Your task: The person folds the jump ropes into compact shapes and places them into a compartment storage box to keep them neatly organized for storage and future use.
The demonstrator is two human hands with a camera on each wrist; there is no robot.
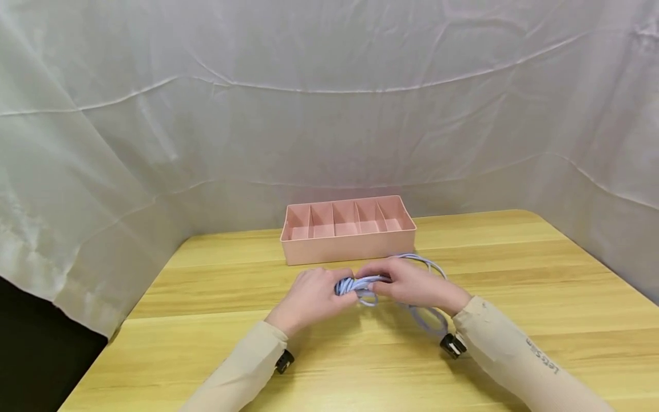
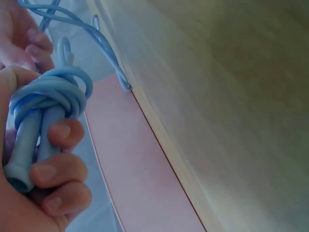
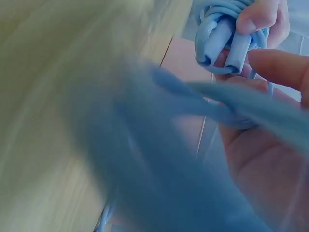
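Pink divider box (image 1: 348,243) just behind hands

1. A pale wooden table (image 1: 515,274) with a rounded far corner.
2. A pink plastic tray (image 1: 348,248) with five compartments stands at the table's far middle.
3. Wrinkled white cloth (image 1: 329,103) hangs behind and beside the table.

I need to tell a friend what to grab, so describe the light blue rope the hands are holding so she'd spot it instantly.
On the pale wooden table, just in front of the pink plastic divided tray, the left hand and right hand hold a light blue skipping rope. It is the only corded thing there, wound around its two tube handles, loose loops trailing right.
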